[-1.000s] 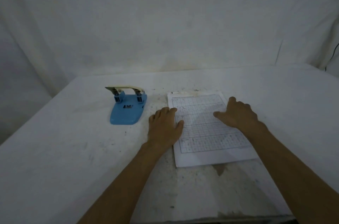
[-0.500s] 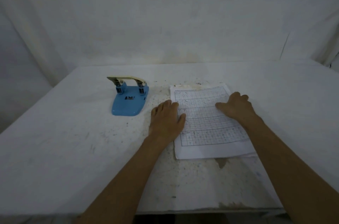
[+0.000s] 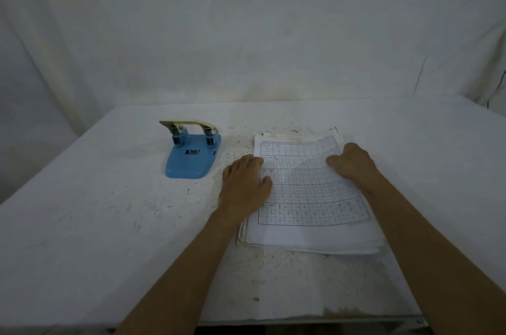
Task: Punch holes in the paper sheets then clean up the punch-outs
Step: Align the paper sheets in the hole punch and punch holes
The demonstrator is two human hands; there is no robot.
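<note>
A stack of paper sheets [image 3: 304, 197] printed with a grid lies on the white table [image 3: 95, 211], right of centre. My left hand [image 3: 243, 184] is at the stack's left edge, thumb on top of the sheets and fingers along the edge. My right hand [image 3: 353, 162] curls over the right edge near the far corner. The top sheet bows up between my hands, and the sheet edges fan out at the near left corner. A blue hole punch [image 3: 191, 159] with a cream lever stands to the left, about a hand's width from my left hand. Nothing is in it.
Small pale specks and dark grit [image 3: 230, 159] are scattered on the table between the punch and the paper, and in front of the stack. A white cloth backdrop [image 3: 246, 33] hangs behind the table. The table's near edge [image 3: 301, 319] runs below my forearms.
The view has tilted down a little. Both hands have closed in on the stack's edges. The sheets, flat before, now bow upward and their near left edges have fanned apart.
</note>
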